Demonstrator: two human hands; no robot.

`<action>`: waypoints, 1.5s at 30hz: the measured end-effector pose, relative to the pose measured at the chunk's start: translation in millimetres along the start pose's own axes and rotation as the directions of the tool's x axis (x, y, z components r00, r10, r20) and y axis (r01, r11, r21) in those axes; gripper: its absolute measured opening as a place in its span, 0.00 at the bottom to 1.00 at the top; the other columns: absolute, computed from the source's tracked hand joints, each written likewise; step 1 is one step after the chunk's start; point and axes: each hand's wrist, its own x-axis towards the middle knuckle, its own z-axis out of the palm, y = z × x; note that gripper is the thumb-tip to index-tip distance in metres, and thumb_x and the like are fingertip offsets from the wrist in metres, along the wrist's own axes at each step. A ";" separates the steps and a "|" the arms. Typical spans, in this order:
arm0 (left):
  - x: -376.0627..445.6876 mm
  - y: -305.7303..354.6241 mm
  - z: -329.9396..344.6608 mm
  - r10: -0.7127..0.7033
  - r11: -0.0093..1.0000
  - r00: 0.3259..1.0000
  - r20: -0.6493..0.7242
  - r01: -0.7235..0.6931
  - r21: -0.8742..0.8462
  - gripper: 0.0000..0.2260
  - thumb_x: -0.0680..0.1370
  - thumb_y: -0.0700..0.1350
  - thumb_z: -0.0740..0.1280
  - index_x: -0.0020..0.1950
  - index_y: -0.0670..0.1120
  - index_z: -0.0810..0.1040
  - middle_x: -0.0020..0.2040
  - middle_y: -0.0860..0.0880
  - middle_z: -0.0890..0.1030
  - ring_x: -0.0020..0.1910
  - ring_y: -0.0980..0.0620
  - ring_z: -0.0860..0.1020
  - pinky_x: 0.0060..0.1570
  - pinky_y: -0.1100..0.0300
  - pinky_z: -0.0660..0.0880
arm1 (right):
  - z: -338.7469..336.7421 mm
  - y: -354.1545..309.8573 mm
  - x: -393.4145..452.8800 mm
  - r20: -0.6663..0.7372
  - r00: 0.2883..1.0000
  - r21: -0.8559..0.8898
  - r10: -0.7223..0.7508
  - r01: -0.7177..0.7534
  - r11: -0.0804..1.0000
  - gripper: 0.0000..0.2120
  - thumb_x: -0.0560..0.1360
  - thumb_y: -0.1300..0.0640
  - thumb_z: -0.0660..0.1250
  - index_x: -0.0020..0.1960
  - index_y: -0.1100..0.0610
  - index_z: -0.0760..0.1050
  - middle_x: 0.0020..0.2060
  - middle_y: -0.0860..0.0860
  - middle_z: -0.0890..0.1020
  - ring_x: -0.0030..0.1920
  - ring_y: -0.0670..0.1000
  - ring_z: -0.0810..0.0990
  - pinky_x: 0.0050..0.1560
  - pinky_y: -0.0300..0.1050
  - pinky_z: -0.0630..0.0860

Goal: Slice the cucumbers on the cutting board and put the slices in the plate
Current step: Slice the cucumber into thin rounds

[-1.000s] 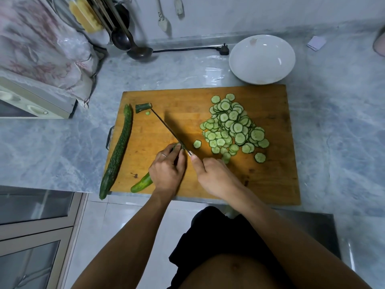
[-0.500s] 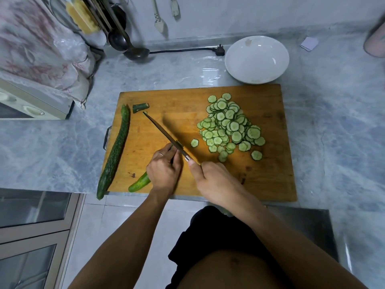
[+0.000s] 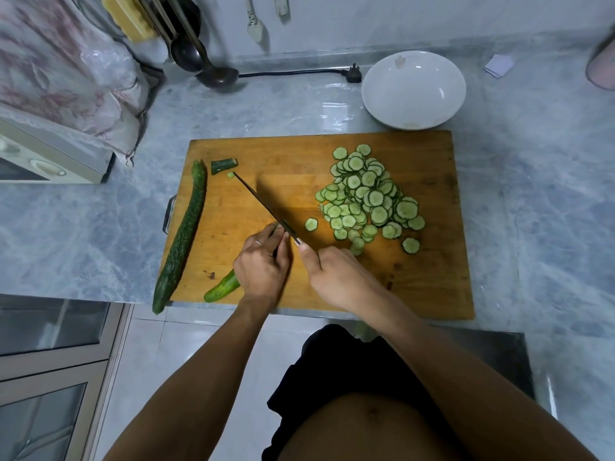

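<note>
On the wooden cutting board (image 3: 432, 277) my left hand (image 3: 263, 264) grips a cucumber (image 3: 221, 289), whose green end sticks out to the lower left. My right hand (image 3: 336, 277) grips the handle of a knife (image 3: 263, 207); its blade lies next to my left fingertips and points up-left. A heap of cucumber slices (image 3: 366, 197) lies on the board's right half, with one stray slice (image 3: 311, 224) near the blade. A whole cucumber (image 3: 181, 237) lies along the board's left edge. A cut stem end (image 3: 223, 165) sits at the upper left. The white plate (image 3: 413, 91) beyond the board holds no slices.
A ladle (image 3: 199, 61) and hanging utensils stand at the back left, with a power plug and cord (image 3: 352, 74) on the marble counter. A cloth-covered appliance (image 3: 50, 151) is at the left. A paper scrap (image 3: 498, 65) and a pink object (image 3: 604, 64) sit at the far right.
The knife blade has rocked slightly while both hands stay on the cucumber and the handle. The view shifted a little; the slice heap looks unchanged.
</note>
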 end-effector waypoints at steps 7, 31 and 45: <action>1.0 -1.1 -0.2 -0.072 0.996 0.997 0.032 0.074 -0.042 0.15 0.77 0.52 0.62 0.51 0.48 0.87 0.53 0.49 0.86 0.44 0.46 0.84 0.37 0.60 0.76 | 1.7 -0.7 -7.2 -0.023 1.000 0.008 -0.020 0.021 1.000 0.28 0.83 0.39 0.46 0.38 0.57 0.71 0.43 0.58 0.79 0.47 0.59 0.78 0.48 0.52 0.77; 3.4 4.8 -5.5 -0.172 0.974 0.984 0.055 0.178 -0.140 0.17 0.76 0.54 0.61 0.50 0.48 0.88 0.54 0.49 0.86 0.45 0.45 0.84 0.39 0.58 0.77 | 2.8 7.1 -14.2 -0.018 0.995 -0.013 -0.096 0.095 0.995 0.29 0.82 0.36 0.45 0.33 0.54 0.67 0.39 0.58 0.78 0.42 0.57 0.78 0.40 0.48 0.68; 1.6 4.5 -6.9 -0.122 0.985 0.991 0.053 0.127 -0.120 0.15 0.75 0.51 0.62 0.46 0.47 0.87 0.52 0.50 0.86 0.42 0.44 0.83 0.35 0.58 0.75 | 10.8 8.0 1.9 0.012 1.000 -0.022 -0.023 0.023 0.999 0.29 0.81 0.35 0.44 0.37 0.54 0.68 0.45 0.60 0.78 0.47 0.58 0.76 0.49 0.49 0.73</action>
